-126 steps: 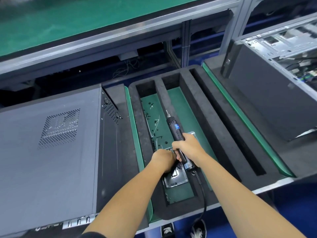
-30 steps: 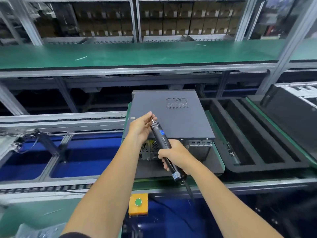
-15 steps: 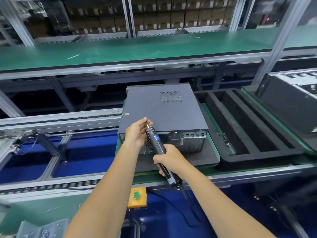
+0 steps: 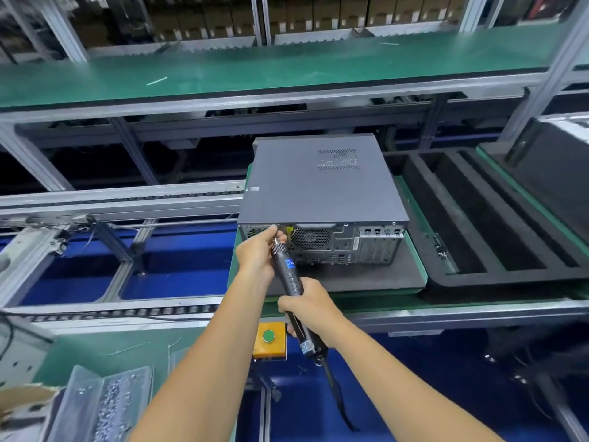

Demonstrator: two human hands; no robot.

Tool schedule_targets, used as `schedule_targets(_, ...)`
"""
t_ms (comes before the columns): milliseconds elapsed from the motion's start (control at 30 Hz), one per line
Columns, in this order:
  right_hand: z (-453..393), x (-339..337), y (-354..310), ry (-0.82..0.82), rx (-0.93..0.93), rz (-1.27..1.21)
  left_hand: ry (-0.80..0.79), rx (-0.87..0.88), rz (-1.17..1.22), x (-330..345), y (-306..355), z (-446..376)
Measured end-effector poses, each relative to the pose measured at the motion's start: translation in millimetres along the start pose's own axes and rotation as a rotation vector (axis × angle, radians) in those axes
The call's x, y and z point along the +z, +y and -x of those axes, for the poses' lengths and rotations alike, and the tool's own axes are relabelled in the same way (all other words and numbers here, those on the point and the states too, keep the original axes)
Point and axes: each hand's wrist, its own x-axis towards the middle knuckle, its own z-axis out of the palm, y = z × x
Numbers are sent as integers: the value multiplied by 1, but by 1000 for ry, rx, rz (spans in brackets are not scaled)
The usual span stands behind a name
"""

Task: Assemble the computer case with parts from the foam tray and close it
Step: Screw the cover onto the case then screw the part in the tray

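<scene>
Screwdriver tip sits right at the rear panel of the computer case [image 4: 322,186], upper left corner of that panel, just under the lid edge. Electric screwdriver [image 4: 291,282] runs on a long slant from my right hand [image 4: 310,309], low and near me, up and away to my left hand [image 4: 258,250] at the bit. Long axis points into the rear face, slightly leftward. Left hand is the nearer one to the case; its fingertips pinch round the bit end, thumb nearly on the metal panel. Whether a screw sits on the bit I cannot tell, fingers hide it. Right hand is wrapped firmly round the black barrel, cable trailing down from its base.

Case lies flat, lid on, on a dark foam pad over a green pallet [image 4: 414,218] on the line. Foam tray [image 4: 478,224] lies just right of it, well off from both hands.

Materials: case lid is matte grey painted sheet, smooth, with a small perforated vent patch far right. Rear panel is bare stamped steel, round fan grille, slot covers at right. Driver body is ribbed black plastic with a blue label and a knurled metal collar. Tray is soft black foam, long straight channels.

Judgement: lid-fastening step, late in the task. Next move needs the bit square to the hole, or it may skate across the steel.
</scene>
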Motion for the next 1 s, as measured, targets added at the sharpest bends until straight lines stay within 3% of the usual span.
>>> schedule_targets(1000, 0, 0, 9, 40, 26, -139, -177, -29, -80, 3, -12, -16)
